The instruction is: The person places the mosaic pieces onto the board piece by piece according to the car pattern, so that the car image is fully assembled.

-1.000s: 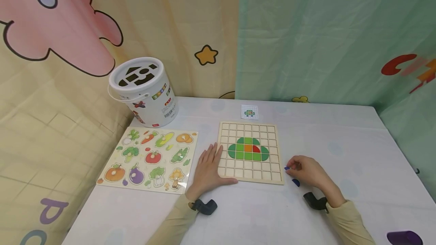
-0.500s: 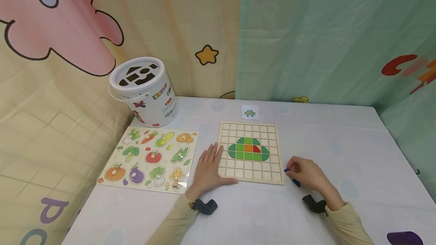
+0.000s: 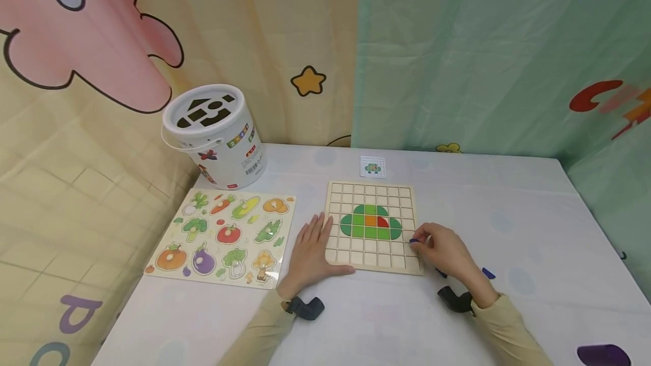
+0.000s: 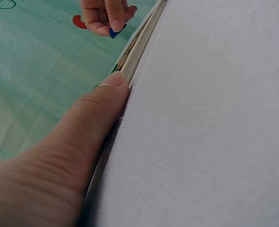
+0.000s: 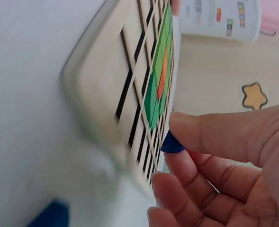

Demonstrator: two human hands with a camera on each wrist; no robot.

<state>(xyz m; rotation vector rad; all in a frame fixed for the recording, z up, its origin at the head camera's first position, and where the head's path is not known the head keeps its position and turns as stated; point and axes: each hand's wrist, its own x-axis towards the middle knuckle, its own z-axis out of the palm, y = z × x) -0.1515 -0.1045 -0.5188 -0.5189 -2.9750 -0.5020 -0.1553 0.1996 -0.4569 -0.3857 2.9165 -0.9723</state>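
Your right hand (image 3: 443, 251) pinches a small blue tile (image 3: 414, 240) between thumb and fingertips, holding it over the grid board (image 3: 373, 226) at about 4 o'clock from the green cloud shape (image 3: 371, 223). Your left hand (image 3: 311, 253) lies flat and relaxed, fingers straight, with the thumb pressed along the board's near left edge, as the left wrist view shows.

Judging by its size, the tile is very light, stiff and thin, probably smooth enough to slip, so a fingertip pinch on its edges is the sensible hold, leaving the underside free to drop into a cell. It is deep blue, and the right wrist view shows only a rounded corner poking out from your fingers (image 5: 210, 135); its full outline is hidden.

More blue pieces (image 3: 488, 273) lie on the worktop (image 3: 508, 208) at 4 o'clock from the board, near your right wrist. The board itself looks like rigid pale wood, light enough to slide if unpinned.
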